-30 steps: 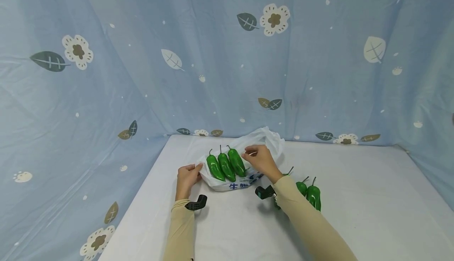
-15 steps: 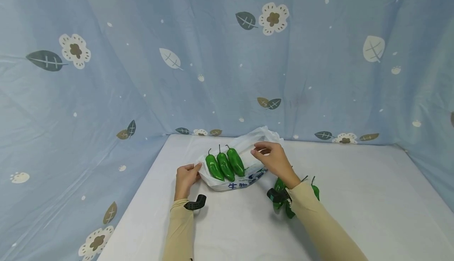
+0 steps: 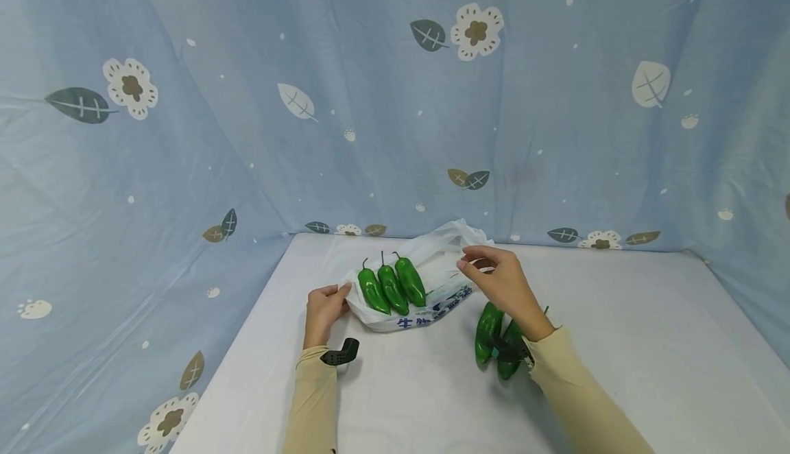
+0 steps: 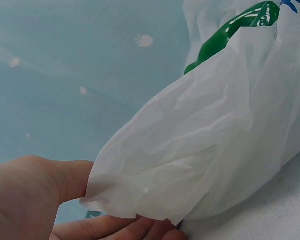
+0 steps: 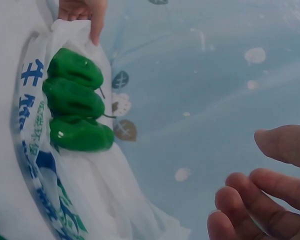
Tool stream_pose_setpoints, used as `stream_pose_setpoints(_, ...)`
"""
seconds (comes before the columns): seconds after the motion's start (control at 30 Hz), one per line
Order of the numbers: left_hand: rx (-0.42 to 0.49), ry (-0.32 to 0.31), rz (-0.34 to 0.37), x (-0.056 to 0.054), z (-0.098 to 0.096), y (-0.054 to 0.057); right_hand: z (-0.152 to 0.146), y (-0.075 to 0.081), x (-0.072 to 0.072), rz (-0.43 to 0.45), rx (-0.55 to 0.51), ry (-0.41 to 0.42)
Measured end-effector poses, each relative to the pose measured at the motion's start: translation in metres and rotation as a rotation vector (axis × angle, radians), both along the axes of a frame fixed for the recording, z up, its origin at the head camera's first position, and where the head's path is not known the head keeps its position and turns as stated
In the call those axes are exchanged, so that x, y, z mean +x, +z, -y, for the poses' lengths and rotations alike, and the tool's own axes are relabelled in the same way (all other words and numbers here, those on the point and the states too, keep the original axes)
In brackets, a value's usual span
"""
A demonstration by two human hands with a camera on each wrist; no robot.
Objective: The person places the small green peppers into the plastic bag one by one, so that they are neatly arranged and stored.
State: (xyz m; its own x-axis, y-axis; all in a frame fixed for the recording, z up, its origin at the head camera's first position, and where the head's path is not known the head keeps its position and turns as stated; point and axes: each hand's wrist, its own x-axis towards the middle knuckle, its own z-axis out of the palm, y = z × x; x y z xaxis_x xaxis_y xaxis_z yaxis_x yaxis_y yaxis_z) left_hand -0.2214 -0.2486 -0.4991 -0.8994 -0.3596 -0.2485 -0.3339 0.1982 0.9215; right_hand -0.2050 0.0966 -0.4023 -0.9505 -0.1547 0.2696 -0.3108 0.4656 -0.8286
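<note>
Three glossy green peppers (image 3: pixel 392 289) lie side by side in the mouth of a white plastic bag (image 5: pixel 125 190) with blue lettering. At the bag's left end, my left hand (image 3: pixel 325 310) pinches its edge between thumb and fingers; the left wrist view shows the thin plastic (image 4: pixel 180 150) in that grip. My right hand (image 3: pixel 503 282) hovers by the bag's right end, fingers loosely bent and apart from the thumb, holding nothing. Below the right hand and wrist lie more green peppers (image 3: pixel 487 330), partly covered by the forearm.
A white tabletop (image 3: pixel 407 392) carries everything. Blue cloth (image 3: pixel 370 97) printed with flowers and leaves hangs behind the table and along its left side. A black wrist device (image 3: pixel 342 352) sits on the left wrist, another on the right.
My right hand has drawn away rightward from the peppers in the bag, over the loose ones. The left hand keeps its place on the bag's edge.
</note>
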Motion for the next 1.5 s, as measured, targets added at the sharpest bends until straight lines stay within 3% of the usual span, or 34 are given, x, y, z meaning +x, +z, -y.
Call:
stream_pose_setpoints(0.97,-0.002,-0.01,0.01,-0.002,0.001,0.001,-0.07,0.005,0.043,0.002,0.088,-0.192)
stream_pose_setpoints(1.5,-0.014,-0.006,0.008,-0.002,0.002,0.001,-0.101,-0.012,0.061,0.009,0.108,-0.26)
